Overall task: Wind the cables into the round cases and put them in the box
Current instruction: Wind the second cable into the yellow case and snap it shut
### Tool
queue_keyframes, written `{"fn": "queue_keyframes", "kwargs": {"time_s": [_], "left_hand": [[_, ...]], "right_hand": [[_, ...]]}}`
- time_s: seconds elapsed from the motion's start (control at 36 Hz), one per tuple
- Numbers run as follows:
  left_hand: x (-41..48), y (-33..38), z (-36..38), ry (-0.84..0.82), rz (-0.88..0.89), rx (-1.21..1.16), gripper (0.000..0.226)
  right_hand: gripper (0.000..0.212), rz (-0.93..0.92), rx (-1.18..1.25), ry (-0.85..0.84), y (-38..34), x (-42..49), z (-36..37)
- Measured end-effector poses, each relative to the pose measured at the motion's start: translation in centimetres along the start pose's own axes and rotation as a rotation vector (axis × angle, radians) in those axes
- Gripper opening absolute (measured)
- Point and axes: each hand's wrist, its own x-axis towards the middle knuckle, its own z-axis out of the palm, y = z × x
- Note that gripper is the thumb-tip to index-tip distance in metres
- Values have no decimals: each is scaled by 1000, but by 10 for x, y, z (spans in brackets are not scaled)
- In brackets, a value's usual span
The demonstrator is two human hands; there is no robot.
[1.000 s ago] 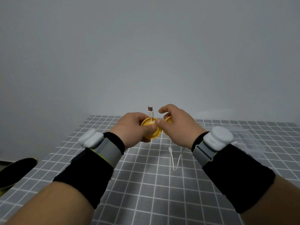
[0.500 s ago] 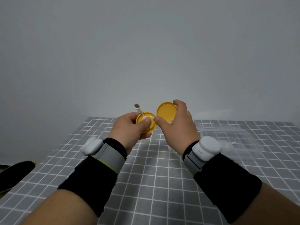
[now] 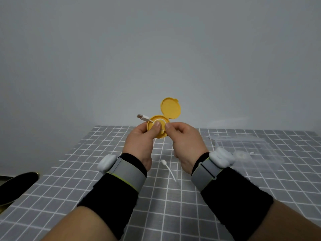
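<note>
Head camera shows me the left hand (image 3: 140,141) clamped on the base of the round yellow plastic case (image 3: 161,135), thumb pressing a loop of thin white cable (image 3: 163,162) into it. The right hand (image 3: 185,141) has let go of the hinged lid (image 3: 171,108), which now stands open, and pinches the cable at the rim, so I judge winding has begun. The stiff USB plug (image 3: 141,117) juts left, and the limp free end trails onto the grey grid-patterned table (image 3: 86,171). The clear plastic box (image 3: 260,153) sits to the right.
</note>
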Motion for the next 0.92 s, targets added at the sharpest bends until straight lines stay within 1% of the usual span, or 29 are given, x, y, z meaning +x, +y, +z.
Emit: {"fn": "queue_keyframes", "kwargs": {"time_s": [0.08,0.19,0.33,0.36,0.42,0.47,0.5,0.53,0.58,0.61,0.64,0.69,0.78,0.83,0.92], "left_hand": [[1,1,-1,-6,-58,-51,10],[1,3,-2,-12,-113,-68,19],[6,12,-11,-59,-137,38,22],[7,14,-14,-62,-130,64,25],[12,18,-21,-42,-83,164,46],[15,23,-30,-59,4,370,71],[16,27,-33,-100,48,497,75],[16,30,-36,-153,78,625,70],[13,37,-37,-294,82,849,38],[12,39,-36,-356,76,906,23],[11,39,-35,-394,78,929,16],[8,39,-33,-406,111,912,11],[3,36,-30,-377,124,732,4],[2,32,-27,-358,110,627,4],[4,27,-26,-309,105,580,9]], "right_hand": [[20,-3,40,-2,0,0,1],[19,-26,36,37,-3,2,1],[12,-109,-76,21,-10,5,-5],[11,-117,-119,1,-11,6,-8],[12,-118,-213,-58,-14,9,-15],[14,-124,-315,-117,-17,11,-21],[14,-127,-356,-146,-18,12,-24],[13,-128,-385,-174,-18,13,-26],[13,-136,-432,-228,-19,13,-29],[13,-145,-450,-246,-19,13,-30],[13,-159,-461,-259,-20,14,-30],[13,-182,-460,-270,-22,14,-29],[14,-176,-418,-267,-25,15,-28],[14,-161,-378,-253,-24,15,-30],[14,-171,-353,-241,-20,15,-30]]}}
